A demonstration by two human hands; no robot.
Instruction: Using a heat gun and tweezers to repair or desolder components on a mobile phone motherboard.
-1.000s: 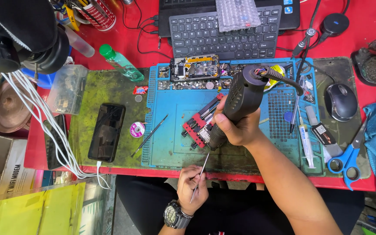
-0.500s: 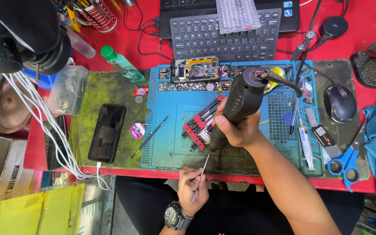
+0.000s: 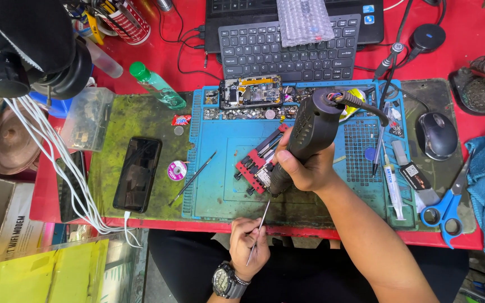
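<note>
My right hand (image 3: pixel 304 168) is wrapped around a thick black hot-air handpiece (image 3: pixel 304 134) with a cable at its top, its nozzle aimed down at a small circuit board clamped in a red holder (image 3: pixel 256 165) on the blue silicone work mat (image 3: pixel 214 191). My left hand (image 3: pixel 248 247), fingers pinched together on thin metal tweezers (image 3: pixel 259 230), sits at the near edge of the red bench (image 3: pixel 158 62).

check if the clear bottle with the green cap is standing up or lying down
Lying down: the clear plastic bottle with the green cap rests on its side, slanting across the red table.
</note>
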